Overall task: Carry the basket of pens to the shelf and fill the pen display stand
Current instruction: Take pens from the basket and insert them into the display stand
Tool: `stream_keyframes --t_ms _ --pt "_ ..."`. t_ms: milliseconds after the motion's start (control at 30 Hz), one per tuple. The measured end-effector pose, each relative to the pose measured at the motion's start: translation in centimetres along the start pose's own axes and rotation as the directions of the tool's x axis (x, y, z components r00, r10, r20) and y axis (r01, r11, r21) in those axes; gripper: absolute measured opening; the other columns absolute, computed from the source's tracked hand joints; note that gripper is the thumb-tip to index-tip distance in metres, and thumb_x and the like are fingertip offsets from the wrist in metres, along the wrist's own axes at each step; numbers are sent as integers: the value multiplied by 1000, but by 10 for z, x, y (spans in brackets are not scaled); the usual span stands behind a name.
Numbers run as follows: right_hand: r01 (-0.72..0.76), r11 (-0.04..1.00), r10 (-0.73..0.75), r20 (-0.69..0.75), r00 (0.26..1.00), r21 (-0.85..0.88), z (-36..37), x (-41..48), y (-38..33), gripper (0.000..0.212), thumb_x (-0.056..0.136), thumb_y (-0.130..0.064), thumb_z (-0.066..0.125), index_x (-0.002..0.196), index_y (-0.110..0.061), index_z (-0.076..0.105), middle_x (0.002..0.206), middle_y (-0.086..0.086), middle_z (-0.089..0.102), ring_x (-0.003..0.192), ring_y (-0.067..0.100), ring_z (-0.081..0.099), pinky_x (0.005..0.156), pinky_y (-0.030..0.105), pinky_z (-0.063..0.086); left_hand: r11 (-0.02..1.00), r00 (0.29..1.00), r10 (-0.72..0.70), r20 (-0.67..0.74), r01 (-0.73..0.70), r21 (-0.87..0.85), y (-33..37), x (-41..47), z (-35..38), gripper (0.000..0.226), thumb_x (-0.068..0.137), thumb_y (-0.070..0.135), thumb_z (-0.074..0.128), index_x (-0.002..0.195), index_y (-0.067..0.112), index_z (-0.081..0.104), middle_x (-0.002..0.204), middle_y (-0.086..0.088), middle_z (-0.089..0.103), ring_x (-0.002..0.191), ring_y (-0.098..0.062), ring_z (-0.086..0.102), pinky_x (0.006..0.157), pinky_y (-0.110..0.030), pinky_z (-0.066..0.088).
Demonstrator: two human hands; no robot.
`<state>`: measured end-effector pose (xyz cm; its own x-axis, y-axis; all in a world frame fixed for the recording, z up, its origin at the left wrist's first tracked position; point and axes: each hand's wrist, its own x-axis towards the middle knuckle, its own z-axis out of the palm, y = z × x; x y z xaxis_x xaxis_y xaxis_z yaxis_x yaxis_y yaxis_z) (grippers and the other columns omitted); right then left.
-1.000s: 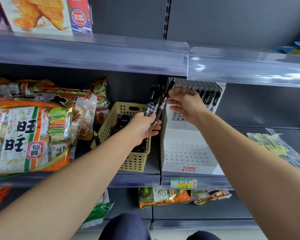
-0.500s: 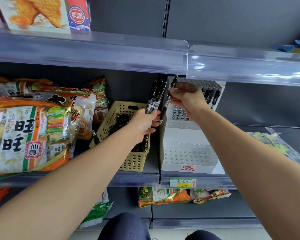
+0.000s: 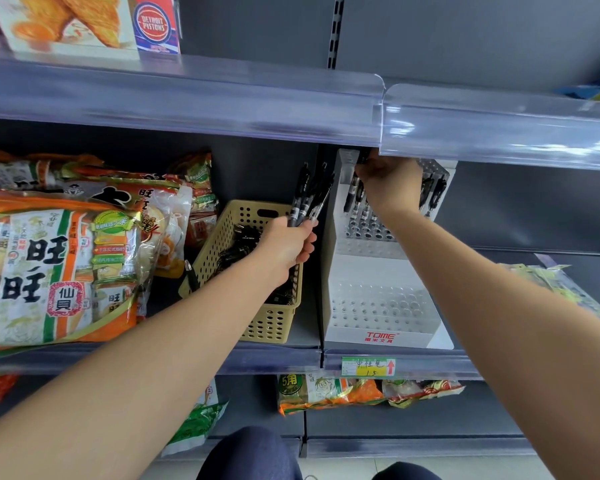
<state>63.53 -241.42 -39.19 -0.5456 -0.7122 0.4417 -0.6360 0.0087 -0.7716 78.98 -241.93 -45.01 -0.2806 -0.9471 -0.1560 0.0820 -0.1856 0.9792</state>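
Shelving: grey metal store shelf [image 3: 257,358] with clear plastic edge rails and a dark back panel.
Snacks: rice cracker bags [image 3: 59,271] on its left.
Stand: white pen display stand [image 3: 378,306] on its right.
Basket: beige perforated basket [image 3: 271,323] between them, with pens inside.
Left hand [image 3: 284,244]: grips a pen bundle [image 3: 309,199] above the basket.
Right hand [image 3: 390,183]: pinches a single pen [image 3: 363,156] at the stand's top tier.
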Motion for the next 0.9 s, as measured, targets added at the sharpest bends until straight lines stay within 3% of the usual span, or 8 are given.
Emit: stream_keyframes --t_ms 100,167,233,433,600,733,900 --pt "57 996 -59 -20 998 -72 2 -1 3 33 86 -14 62 55 -24 57 67 4 64 69 20 58 63 24 44 1000 1000 -8 -1 8 1 -2 2 -2 16 99 12 50 110 7 61 73 -2 53 58 -10 46 52 -20 39" --pt "64 994 -67 -31 997 -92 4 -1 4 15 86 -14 63 76 -13 74 83 10 73 80 25 66 71 29 51 1000 1000 -13 -1 13 2 -3 3 -3 16 99 12 50 109 8 61 73 -1 53 57 -9 47 51 -19 39" --pt "63 993 -66 -28 997 -104 6 -2 5 12 85 -14 65 85 -10 75 89 9 74 85 24 68 74 28 52 1000 1000 -16 0 16 0 -4 4 -3 16 99 12 50 109 7 61 73 -1 54 57 -10 47 52 -20 40" --pt "96 985 -101 -26 995 -144 11 -6 8 14 83 -11 64 91 -14 74 85 6 74 82 24 67 72 28 53 1000 1000 -18 9 18 -2 -5 4 -4 20 99 12 49 114 5 60 73 -2 53 59 -10 47 53 -20 39" --pt "89 974 -90 5 996 -209 18 -10 13 13 83 -9 61 83 -8 74 83 12 73 79 29 67 69 29 54 1000 1000 -22 13 22 -6 -6 4 -6 20 99 12 49 115 5 60 74 -2 54 60 -10 47 54 -21 40" --pt "62 971 -63 3 998 -230 21 -13 14 18 84 -12 59 86 -4 75 86 16 72 83 33 66 74 37 57 1000 1000 -26 10 27 -8 -6 5 -7 20 99 12 49 114 6 60 73 -2 54 60 -10 47 56 -22 40" --pt "26 964 -24 10 1000 -263 26 -11 12 20 80 -16 57 73 -4 70 69 14 67 67 32 63 60 31 56 1000 1000 -21 11 22 -5 -7 5 -7 20 99 12 48 113 6 61 74 -2 54 60 -10 48 56 -21 41"
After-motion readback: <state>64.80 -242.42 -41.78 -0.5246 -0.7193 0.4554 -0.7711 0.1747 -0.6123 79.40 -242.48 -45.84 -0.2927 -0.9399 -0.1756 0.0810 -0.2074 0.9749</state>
